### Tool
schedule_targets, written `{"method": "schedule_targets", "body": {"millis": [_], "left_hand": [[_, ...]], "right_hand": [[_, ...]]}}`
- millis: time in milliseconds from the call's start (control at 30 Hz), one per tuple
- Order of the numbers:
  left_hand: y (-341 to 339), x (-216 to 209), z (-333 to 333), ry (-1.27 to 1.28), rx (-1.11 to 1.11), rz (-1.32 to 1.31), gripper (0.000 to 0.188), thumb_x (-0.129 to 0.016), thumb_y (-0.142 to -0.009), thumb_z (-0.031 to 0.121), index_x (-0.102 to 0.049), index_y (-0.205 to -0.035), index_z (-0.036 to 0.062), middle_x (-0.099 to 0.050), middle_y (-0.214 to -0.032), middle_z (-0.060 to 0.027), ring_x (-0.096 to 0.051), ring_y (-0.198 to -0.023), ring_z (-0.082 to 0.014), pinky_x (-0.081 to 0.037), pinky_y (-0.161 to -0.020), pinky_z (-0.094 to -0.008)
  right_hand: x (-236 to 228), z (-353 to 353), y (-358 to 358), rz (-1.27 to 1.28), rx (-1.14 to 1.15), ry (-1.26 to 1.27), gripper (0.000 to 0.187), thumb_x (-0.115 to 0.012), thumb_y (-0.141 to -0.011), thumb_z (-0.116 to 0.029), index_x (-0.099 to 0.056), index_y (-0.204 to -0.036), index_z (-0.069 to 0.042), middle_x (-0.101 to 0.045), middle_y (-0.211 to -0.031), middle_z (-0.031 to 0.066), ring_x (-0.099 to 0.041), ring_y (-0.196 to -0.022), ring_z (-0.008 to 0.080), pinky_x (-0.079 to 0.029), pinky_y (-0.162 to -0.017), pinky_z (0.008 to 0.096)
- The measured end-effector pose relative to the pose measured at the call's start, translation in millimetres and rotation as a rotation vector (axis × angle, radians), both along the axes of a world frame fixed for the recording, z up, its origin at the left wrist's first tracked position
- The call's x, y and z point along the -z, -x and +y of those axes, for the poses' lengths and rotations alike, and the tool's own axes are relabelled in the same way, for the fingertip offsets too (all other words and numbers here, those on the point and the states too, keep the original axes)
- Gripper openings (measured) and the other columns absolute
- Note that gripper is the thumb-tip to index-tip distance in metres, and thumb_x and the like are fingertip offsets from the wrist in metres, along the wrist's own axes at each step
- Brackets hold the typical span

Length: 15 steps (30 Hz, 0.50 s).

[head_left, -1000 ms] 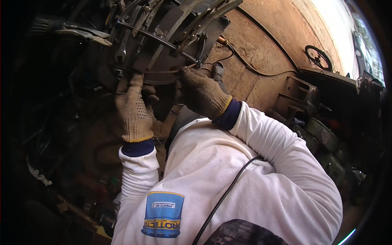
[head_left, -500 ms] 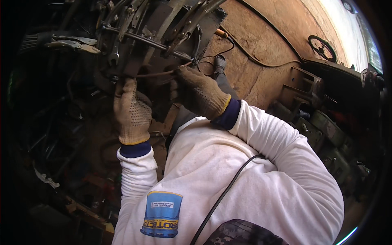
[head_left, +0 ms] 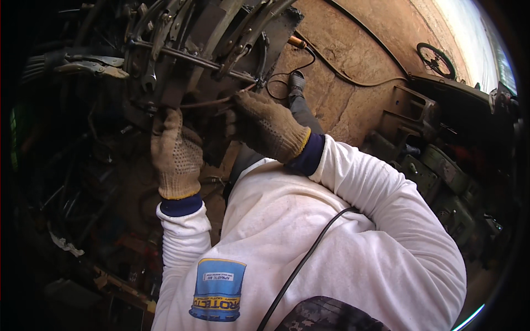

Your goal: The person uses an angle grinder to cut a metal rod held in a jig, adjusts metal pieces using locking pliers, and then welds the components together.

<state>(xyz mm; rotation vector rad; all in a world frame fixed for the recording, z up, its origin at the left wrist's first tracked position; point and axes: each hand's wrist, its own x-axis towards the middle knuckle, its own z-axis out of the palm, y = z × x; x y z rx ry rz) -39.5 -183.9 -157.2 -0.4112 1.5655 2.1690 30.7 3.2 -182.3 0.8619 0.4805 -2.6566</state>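
A thin rod [head_left: 205,103] is spanned between 2 gloved hands, below a metal bar [head_left: 190,59] and near a hanging wrench [head_left: 149,82]. It appears to be gripped by the curled right hand [head_left: 270,124]; whether it is pinched by the left hand [head_left: 178,151] cannot be told. Positioning seems under way; steady alignment is probably called for next.

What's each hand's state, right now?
Left hand, beige knit-gloved: grip obscured in shadow, cannot tell.
Right hand, likewise gloved: closed, apparently holding a thin brown rod.
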Motion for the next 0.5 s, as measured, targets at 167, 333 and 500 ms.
{"method": "schedule_targets", "body": {"millis": [167, 333, 500], "left_hand": [[2, -5, 11, -0.061, -0.034, 0.001, 0.023, -0.064, -0.097, 0.014, -0.067, -0.113, -0.0026, -0.072, -0.107, -0.0083, -0.061, -0.071, -0.0049, -0.050, -0.060, -0.0181], [2, -8, 3, -0.095, 0.058, 0.004, 0.020, -0.061, -0.097, 0.004, -0.065, -0.114, -0.0047, -0.070, -0.109, -0.0096, -0.063, -0.077, -0.0058, -0.053, -0.068, -0.0167], [2, 11, -11, -0.207, -0.001, 0.024, 0.018, -0.061, -0.095, -0.002, -0.066, -0.112, -0.0033, -0.068, -0.109, -0.0108, -0.064, -0.087, -0.0075, -0.053, -0.078, -0.0175]], "right_hand": [[-3, -3, 2, -0.010, 0.016, -0.039, 0.033, -0.058, -0.104, -0.032, -0.063, -0.116, -0.002, -0.068, -0.096, 0.0086, -0.068, -0.079, 0.0200, -0.057, -0.075, 0.0312], [11, -5, -1, 0.062, 0.035, -0.103, 0.032, -0.059, -0.104, -0.031, -0.062, -0.117, -0.002, -0.068, -0.098, 0.0091, -0.067, -0.081, 0.0201, -0.057, -0.076, 0.0313], [6, -1, -1, 0.044, 0.024, 0.030, 0.022, -0.056, -0.105, -0.025, -0.060, -0.119, -0.008, -0.066, -0.101, 0.0095, -0.065, -0.089, 0.0237, -0.055, -0.083, 0.0402]]}}
